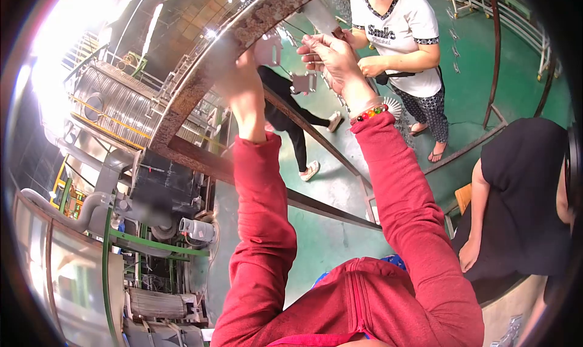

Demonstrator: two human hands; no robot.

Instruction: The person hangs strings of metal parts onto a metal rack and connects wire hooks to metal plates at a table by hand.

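Observation:
Both my arms reach up in red sleeves toward a rusty metal frame (182, 98). My left hand (240, 79) is smeared by motion beside the frame's upper bar, and its fingers cannot be made out. Close to it hangs a small flat metal plate (268, 50), partly blurred. My right hand (333, 60), with a beaded bracelet (369, 113) at the wrist, is raised with its fingers loosely bent and apart; nothing shows gripped in it. Just below those fingers is another small metal bracket (303, 83) with notched edges, apparently hanging.
Across the frame stands a person in a white shirt (395, 31), hands close to my right hand. Dark-clothed legs (291, 116) show behind the frame. A person in black (522, 189) is close at right. Machinery with a ribbed drum (115, 104) and a gas cylinder (197, 230) stand left.

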